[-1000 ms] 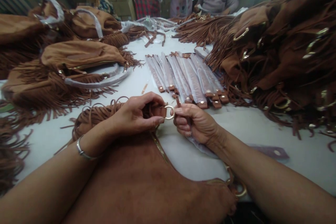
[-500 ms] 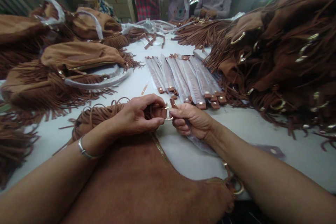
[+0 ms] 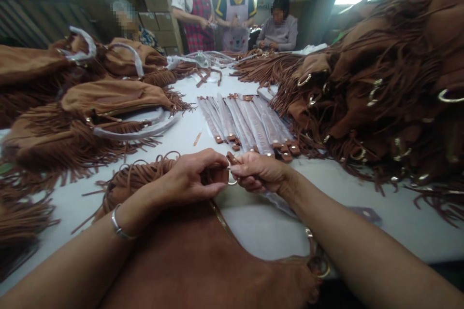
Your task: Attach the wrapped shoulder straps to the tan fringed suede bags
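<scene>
**Hands meet at the ring: tab from the left, strap end from the right**

Your left hand [image 3: 192, 181] is closed in a pinch on the brown tab [image 3: 219, 175] that carries the gold ring [image 3: 232, 182]. The ring sits between your thumbs, at the top corner of the suede bag [image 3: 203, 260] under your forearms. Your right hand [image 3: 259, 176] is curled tight, thumb and forefinger nipping a strap end [image 3: 232, 158] that points up and left, at or just above the ring; you cannot tell whether they touch. The strap's length runs back under your right palm. Both hands are equally near the ring. The row of wrapped straps [image 3: 250, 123] lies just beyond on the table [image 3: 362, 188].
</scene>
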Demonstrator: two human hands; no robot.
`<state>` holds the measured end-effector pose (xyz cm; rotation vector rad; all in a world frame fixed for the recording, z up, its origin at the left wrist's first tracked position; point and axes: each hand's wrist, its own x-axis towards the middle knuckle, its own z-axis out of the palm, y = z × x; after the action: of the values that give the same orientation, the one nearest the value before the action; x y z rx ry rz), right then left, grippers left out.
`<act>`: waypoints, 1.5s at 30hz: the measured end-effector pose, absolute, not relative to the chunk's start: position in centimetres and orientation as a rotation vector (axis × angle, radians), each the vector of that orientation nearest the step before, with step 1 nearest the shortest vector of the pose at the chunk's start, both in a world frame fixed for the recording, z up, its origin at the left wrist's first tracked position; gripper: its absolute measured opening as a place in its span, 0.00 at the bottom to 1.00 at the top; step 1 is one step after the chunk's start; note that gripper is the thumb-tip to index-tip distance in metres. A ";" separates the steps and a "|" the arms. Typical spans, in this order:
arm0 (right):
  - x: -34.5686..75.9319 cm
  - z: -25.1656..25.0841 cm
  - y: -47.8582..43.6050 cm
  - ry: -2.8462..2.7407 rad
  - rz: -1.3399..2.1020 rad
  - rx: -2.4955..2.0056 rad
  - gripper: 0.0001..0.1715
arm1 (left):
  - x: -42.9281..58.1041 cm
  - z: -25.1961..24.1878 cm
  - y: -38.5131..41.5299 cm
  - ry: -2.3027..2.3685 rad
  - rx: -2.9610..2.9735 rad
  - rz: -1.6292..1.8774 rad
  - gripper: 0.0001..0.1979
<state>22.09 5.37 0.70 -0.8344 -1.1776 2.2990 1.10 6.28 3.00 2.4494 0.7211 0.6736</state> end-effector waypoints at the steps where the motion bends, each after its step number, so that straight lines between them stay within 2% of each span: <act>1: 22.3 0.9 5.6 -1.232 2.304 -0.853 0.20 | 1.1 3.0 6.3 0.687 2.498 0.646 0.14; 7: 23.4 1.2 4.4 -1.253 2.025 -0.948 0.21 | 1.4 2.5 6.3 0.737 2.696 0.656 0.20; 10: 23.8 0.9 4.0 -1.261 1.948 -1.061 0.24 | 1.4 2.2 6.7 0.816 2.682 0.749 0.20; 13: 23.1 0.5 4.4 -1.227 1.825 -1.134 0.23 | 1.6 2.0 7.4 0.864 2.631 0.759 0.20; 18: 20.4 -0.4 5.0 -0.962 1.856 -0.862 0.20 | 2.4 1.4 8.4 0.929 2.521 0.878 0.19; 23: 19.5 -0.7 5.2 -0.869 1.796 -0.856 0.22 | 3.1 1.1 8.4 1.109 2.456 0.881 0.20; 32: 22.8 0.8 5.4 -1.141 1.780 -0.967 0.22 | 3.9 4.5 9.1 0.753 2.547 0.432 0.22; 38: 23.4 0.4 5.5 -1.182 1.865 -1.005 0.21 | 4.3 2.8 9.1 0.669 2.576 0.463 0.22; 45: 24.4 -0.1 6.1 -1.088 2.021 -0.929 0.19 | 3.3 1.0 10.1 0.627 2.593 0.597 0.17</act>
<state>24.39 6.10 -0.08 -0.9290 -1.0877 2.0215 3.29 10.10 1.02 2.5928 0.6274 0.5966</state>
